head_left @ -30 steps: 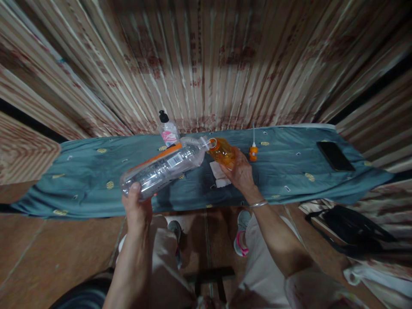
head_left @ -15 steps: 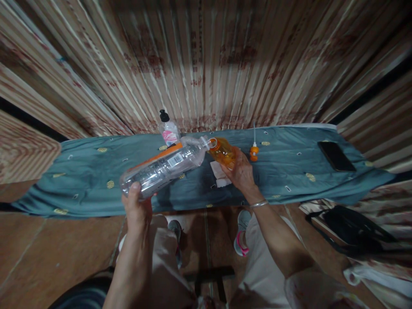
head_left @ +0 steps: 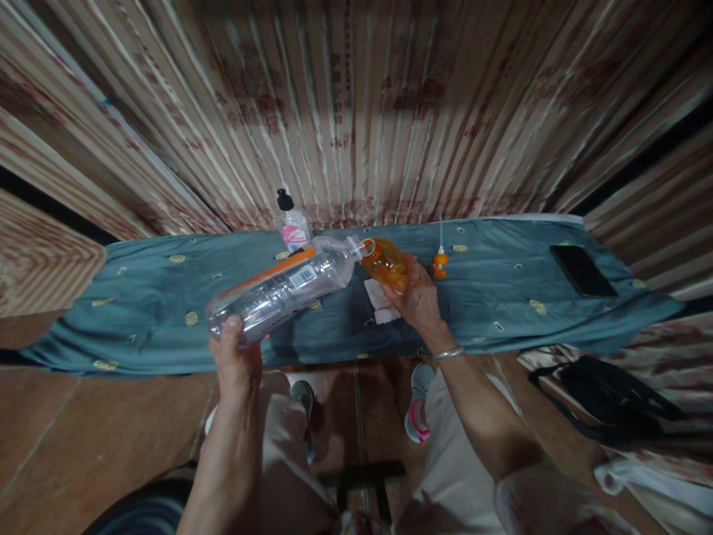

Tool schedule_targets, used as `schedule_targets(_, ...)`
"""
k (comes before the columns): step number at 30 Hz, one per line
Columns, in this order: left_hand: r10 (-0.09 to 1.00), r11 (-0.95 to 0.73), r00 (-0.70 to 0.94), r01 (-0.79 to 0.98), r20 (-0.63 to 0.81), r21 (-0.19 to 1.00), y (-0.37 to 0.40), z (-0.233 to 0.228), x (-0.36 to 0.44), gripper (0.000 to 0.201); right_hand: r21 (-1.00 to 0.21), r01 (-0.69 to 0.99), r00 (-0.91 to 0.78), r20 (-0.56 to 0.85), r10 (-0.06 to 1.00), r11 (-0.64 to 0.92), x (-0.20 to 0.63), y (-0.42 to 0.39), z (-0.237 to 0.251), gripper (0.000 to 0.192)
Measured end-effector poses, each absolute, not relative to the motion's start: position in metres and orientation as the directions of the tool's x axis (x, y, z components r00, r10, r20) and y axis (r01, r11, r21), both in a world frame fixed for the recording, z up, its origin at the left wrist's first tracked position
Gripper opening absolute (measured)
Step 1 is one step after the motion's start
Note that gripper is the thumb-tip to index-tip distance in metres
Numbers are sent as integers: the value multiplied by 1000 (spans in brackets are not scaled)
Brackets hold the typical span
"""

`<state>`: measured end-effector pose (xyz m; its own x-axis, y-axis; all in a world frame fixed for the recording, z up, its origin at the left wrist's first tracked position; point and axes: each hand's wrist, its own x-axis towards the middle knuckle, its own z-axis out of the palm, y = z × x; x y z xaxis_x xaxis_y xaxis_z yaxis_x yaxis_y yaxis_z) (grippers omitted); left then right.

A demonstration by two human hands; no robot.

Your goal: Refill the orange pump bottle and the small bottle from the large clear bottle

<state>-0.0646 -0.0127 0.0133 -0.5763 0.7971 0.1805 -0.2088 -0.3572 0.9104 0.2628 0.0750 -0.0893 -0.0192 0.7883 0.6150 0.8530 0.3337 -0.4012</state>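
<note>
We find both hands occupied above a table covered with a teal cloth (head_left: 150, 297). The left hand (head_left: 238, 360) grips a large clear bottle (head_left: 281, 290) near its base, thumb uppermost; we note the bottle slanting, neck toward the right and away from the wearer. It bears an orange band and a barcode. The right hand (head_left: 419, 299), with a bangle (head_left: 448, 352) at the wrist, has its fingers wrapped about a smaller amber bottle (head_left: 384, 264), tilted, mouth facing left. We see the two mouths meeting above the middle of the cloth; whether the rims actually touch, we cannot tell.

Beneath the amber bottle we record a folded white tissue (head_left: 381, 303). Right of it lies an orange pump head (head_left: 440, 265), its tube pointing away from the wearer. Behind the clear bottle stands a black-capped bottle (head_left: 292, 229) with a pink label. We log a black phone (head_left: 582, 270) near the cloth's right end.
</note>
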Motion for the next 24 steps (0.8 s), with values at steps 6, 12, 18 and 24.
schedule_targets(6, 799, -367, -570, -206, 193, 907, -15, 14, -65, 61, -402, 852, -13, 626, 780, 336, 262, 75, -91, 78)
schedule_targets(12, 801, -376, -564, -209, 203, 903, -14, 13, -66, 59, -402, 853, -17, 615, 789, 332, 263, 75, -91, 79)
schedule_targets(18, 797, -384, -571, -229, 196, 894, -14, 14, -66, 61, -392, 860, -23, 610, 792, 327, 263, 74, -90, 79)
schedule_targets(24, 799, -372, -568, -208, 198, 905, -14, 15, -65, 62, -393, 857, -33, 604, 796, 334, 263, 74, -88, 78)
